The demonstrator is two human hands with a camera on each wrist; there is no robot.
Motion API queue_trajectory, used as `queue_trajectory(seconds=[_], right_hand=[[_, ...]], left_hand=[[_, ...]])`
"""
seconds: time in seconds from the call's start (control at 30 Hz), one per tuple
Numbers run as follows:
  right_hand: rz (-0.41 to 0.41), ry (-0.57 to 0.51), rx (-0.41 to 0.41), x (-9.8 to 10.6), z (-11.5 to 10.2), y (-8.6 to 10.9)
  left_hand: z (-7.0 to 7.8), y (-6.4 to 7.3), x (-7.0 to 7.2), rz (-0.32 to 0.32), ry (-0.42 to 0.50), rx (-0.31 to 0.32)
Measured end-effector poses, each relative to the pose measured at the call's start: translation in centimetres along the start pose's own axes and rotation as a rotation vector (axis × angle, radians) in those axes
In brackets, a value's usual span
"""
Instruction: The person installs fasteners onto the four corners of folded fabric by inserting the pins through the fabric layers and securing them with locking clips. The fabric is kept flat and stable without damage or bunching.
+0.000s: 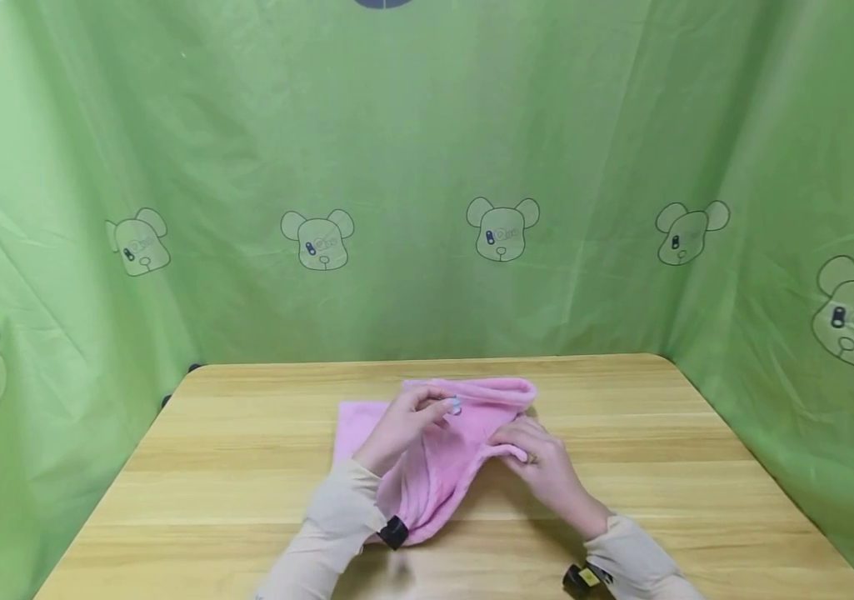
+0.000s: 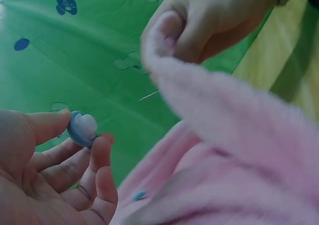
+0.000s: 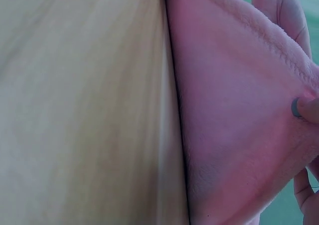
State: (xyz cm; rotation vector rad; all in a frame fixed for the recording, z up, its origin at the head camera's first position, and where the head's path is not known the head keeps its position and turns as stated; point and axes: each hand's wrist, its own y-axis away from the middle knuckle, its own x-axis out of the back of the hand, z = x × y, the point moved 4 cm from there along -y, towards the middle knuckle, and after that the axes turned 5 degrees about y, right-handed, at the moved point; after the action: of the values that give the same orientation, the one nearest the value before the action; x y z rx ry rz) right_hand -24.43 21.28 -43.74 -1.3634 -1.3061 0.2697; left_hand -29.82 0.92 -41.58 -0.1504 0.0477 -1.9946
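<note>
A pink plush cloth (image 1: 471,437) lies partly bunched on the table, one edge lifted. My right hand (image 1: 542,467) pinches that edge. In the left wrist view, a thin needle-like pin (image 2: 148,95) sticks out beside the right hand's fingers. My left hand (image 1: 412,421) holds a small round blue-and-white cap (image 2: 83,128) between thumb and fingers, apart from the cloth. A small blue piece (image 2: 139,195) shows lower on the cloth. In the right wrist view, a thumb presses a blue-grey disc (image 3: 295,108) against the fabric. How pin and disc are joined is hidden.
The wooden table (image 1: 232,475) stands under the cloth. Green curtains (image 1: 412,300) printed with bear heads enclose its back and sides. Dark wrist cameras sit below the left wrist (image 1: 394,533) and the right wrist (image 1: 580,581).
</note>
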Motion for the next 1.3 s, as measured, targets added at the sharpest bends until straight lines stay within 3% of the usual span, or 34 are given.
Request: queue_trajectory(seconds=[0.2,0.5,1.3], right_hand=[[-0.027,-0.018,0.008,-0.1,-0.1,0.0],[-0.025,-0.022,0.026,-0.1,-0.2,-0.1],[-0.038,-0.043,0.037,-0.2,-0.1,0.1]], left_hand=[[-1.1,-0.6,-1.5,-0.028,-0.003,0.020],[-1.5,-0.7,-2.5,-0.058,-0.006,0.026],[-1.6,-0.4,-3.1,-0.107,0.014,0.032]])
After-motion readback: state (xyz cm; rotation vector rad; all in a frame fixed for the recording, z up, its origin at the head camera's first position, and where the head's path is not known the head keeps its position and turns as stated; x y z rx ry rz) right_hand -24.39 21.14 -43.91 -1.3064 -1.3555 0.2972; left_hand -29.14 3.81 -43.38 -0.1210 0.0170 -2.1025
